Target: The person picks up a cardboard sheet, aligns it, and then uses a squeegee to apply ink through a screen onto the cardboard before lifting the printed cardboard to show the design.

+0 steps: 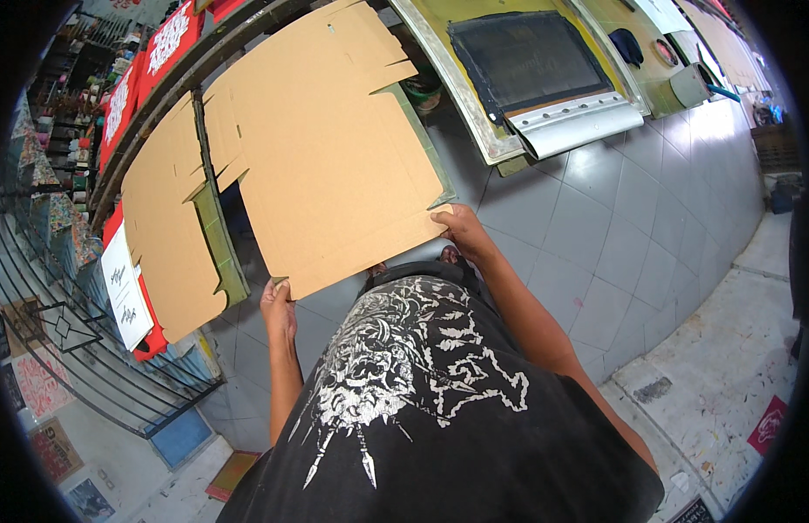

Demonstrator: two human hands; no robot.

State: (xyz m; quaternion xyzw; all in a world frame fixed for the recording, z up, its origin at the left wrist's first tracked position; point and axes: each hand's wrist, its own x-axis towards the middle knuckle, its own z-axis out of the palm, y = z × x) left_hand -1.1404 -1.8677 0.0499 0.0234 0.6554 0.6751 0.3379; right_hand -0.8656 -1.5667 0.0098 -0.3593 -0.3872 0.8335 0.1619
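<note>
A large tan cardboard sheet (326,148) with notched edges lies over a green board (423,139), whose edges show along the sheet's right side. My left hand (280,302) grips the sheet's near left corner, thumb on top. At the near right corner, my right hand (456,225) is closed on the sheet; both hands' fingers are partly hidden beneath it. Left of this sheet, a second cardboard piece (165,240) covers another green board (221,253), with a dark gap between the two.
A screen frame (526,61) with a silver clamp (578,131) stands right. Red printed shirts (169,39) lie beyond a dark rail; a white printed sheet (125,288) sits left, near a black railing (91,331). Grey tiled floor (596,244) shows below and right.
</note>
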